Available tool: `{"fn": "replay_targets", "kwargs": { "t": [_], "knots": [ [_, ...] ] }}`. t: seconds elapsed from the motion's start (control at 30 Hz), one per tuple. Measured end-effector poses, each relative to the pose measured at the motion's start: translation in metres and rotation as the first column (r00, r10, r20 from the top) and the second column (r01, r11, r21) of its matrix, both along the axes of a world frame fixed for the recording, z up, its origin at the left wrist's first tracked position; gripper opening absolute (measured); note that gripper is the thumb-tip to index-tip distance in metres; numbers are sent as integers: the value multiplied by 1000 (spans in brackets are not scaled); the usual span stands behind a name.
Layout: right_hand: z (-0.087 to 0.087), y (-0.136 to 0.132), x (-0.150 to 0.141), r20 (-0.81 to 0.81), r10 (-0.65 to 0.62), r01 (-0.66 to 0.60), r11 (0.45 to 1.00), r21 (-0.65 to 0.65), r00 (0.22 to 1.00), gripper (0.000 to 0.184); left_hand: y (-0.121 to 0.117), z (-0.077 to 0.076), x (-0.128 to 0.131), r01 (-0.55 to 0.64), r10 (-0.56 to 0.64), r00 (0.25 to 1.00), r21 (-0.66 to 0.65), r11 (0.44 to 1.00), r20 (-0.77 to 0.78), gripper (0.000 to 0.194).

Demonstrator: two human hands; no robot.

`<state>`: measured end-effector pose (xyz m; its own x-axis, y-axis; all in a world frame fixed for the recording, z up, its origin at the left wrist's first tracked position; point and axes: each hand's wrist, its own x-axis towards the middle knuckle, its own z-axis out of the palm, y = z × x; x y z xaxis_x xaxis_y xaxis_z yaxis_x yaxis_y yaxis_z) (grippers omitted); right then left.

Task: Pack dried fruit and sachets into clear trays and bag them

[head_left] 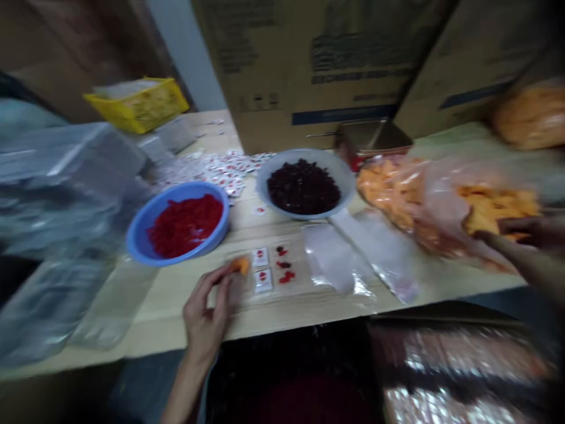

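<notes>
Your left hand (pixel 205 309) is over the front of the surface (pixel 168 309), thumb and forefinger close together at the edge of an orange piece (pixel 241 265). Blur at the fingertips means you cannot tell whether they grip it or only touch it. That piece is just left of two small white packets (pixel 261 268) with red print, one behind the other. To their right, small red and dark pieces (pixel 285 266) lie in a short column on clear plastic.

Your right hand (pixel 516 232) is at the clear bag (pixel 436 182) of orange pieces on the right side, fingers reaching among its contents. It is blurred too, so you cannot tell whether it has closed on anything.

Behind your left hand sits a blue bowl (pixel 136 242) of red pieces. Farther back, near the middle, a pale bowl (pixel 262 182) holds dark pieces, with a scatter of small packets (pixel 216 169) to its left. Flat plastic bags (pixel 329 256) lie in front of the pale bowl. A yellow basket (pixel 141 112) stands at the back left, and large cardboard boxes (pixel 282 65) rise behind the surface
</notes>
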<state>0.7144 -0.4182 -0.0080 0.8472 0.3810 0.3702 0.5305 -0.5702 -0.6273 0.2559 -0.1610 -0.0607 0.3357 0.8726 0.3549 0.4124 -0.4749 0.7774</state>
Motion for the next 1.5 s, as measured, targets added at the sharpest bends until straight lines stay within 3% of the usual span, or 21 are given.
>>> {"fn": "replay_targets", "kwargs": {
  "t": [0.07,0.1,0.2,0.27,0.37,0.47,0.53,0.6,0.63,0.67,0.7,0.77,0.83,0.93,1.0,1.1,1.23,1.37,1.5],
  "knots": [
    [-10,34,-68,-123,252,-237,964,123,960,39,3,9,1,7,-5,999,-54,998,40,22],
    [-15,55,-106,-167,417,-395,907,150,894,30,5,13,1,3,0,998,-59,998,57,21],
    [-29,131,-210,-174,781,-753,625,207,600,11,7,25,-5,-31,32,997,-20,999,73,20],
    [-37,178,-256,-157,864,-854,499,144,478,11,8,26,-15,-69,70,995,-16,997,76,20],
    [-47,230,-287,-139,945,-956,290,-54,295,22,11,18,-34,-107,111,992,-53,993,65,20],
    [-51,261,-294,-144,985,-972,66,-226,100,26,12,4,-47,-59,59,998,-78,995,-4,19],
    [-48,274,-294,-167,986,-955,-40,-294,11,27,12,-4,-50,-1,-5,998,-84,996,-70,20],
    [-43,282,-292,-191,981,-945,-83,-315,-22,27,10,-9,-50,40,-51,991,-91,995,-124,20],
    [-39,283,-291,-197,981,-949,-63,-308,-2,26,8,-10,-49,45,-58,989,-95,994,-133,21],
    [-36,282,-289,-197,979,-958,-9,-286,49,24,7,-10,-47,38,-51,991,-105,994,-124,21],
    [-33,279,-289,-195,973,-968,78,-240,126,22,5,-10,-45,14,-26,995,-122,992,-93,23],
    [-32,268,-290,-215,925,-949,307,-70,315,15,2,-10,-39,-43,52,998,-211,977,34,32],
    [-39,254,-299,-275,849,-853,500,147,451,8,0,-11,-29,-16,92,977,-361,932,194,40],
    [-58,234,-322,-338,759,-691,649,318,557,6,-1,-15,-16,102,72,946,-498,861,317,36],
    [-70,226,-336,-326,704,-658,708,256,630,4,-1,-18,-13,8,110,965,-444,896,238,37],
    [-81,221,-345,-259,686,-705,709,25,680,1,1,-20,-18,-194,206,978,-196,961,40,46],
    [-84,222,-341,-194,741,-766,612,-196,642,8,1,-19,-25,-125,121,985,-24,992,-126,24],
    [-83,222,-333,-154,793,-801,549,-240,590,11,2,-26,-24,-53,63,961,42,998,-268,26],
    [-83,216,-328,-93,811,-803,543,-247,577,13,9,-34,-20,-40,62,910,61,997,-410,26]
  ]
}}
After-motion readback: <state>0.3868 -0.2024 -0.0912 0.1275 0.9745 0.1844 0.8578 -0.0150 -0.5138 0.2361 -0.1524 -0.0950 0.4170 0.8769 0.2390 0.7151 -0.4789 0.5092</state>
